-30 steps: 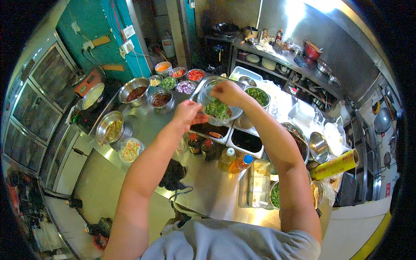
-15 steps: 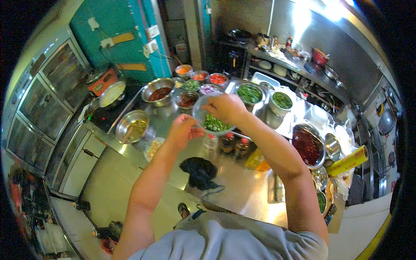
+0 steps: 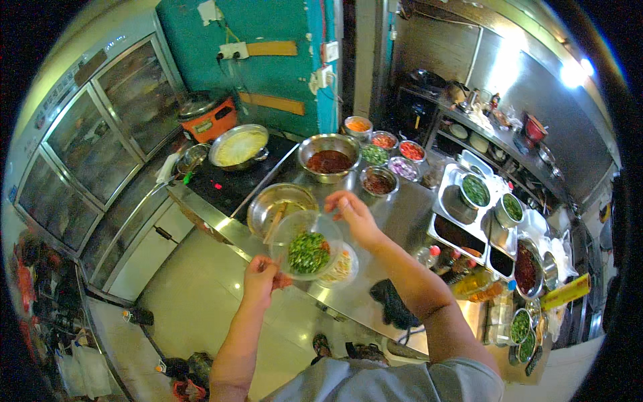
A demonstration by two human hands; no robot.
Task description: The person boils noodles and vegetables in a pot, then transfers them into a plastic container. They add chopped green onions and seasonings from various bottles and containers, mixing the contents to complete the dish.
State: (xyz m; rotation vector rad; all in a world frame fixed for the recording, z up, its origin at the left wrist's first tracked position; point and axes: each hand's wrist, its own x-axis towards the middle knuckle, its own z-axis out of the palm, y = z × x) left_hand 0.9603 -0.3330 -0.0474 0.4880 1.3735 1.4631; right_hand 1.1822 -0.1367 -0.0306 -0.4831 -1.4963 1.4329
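Observation:
A clear round bowl of chopped greens is held up over the counter's front edge. My left hand pinches its near left rim, fingers closed. At the far right rim is my right hand, with its fingers bent and slightly apart; whether they touch the rim I cannot tell. Behind the clear bowl stands a steel bowl of yellowish-green food with a wooden-handled utensil leaning in it. Partly hidden under the clear bowl is a container of pale shredded food.
Steel bowls of dark red sauce and small bowls of chopped vegetables stand farther back. A pan of yellow liquid sits on the black cooktop at left. Bottles, a black cloth-like item and steel trays are at right.
Both hands and the clear bowl have shifted left along the counter as my view turned left. My right hand has moved from over the bowl to its far right rim.

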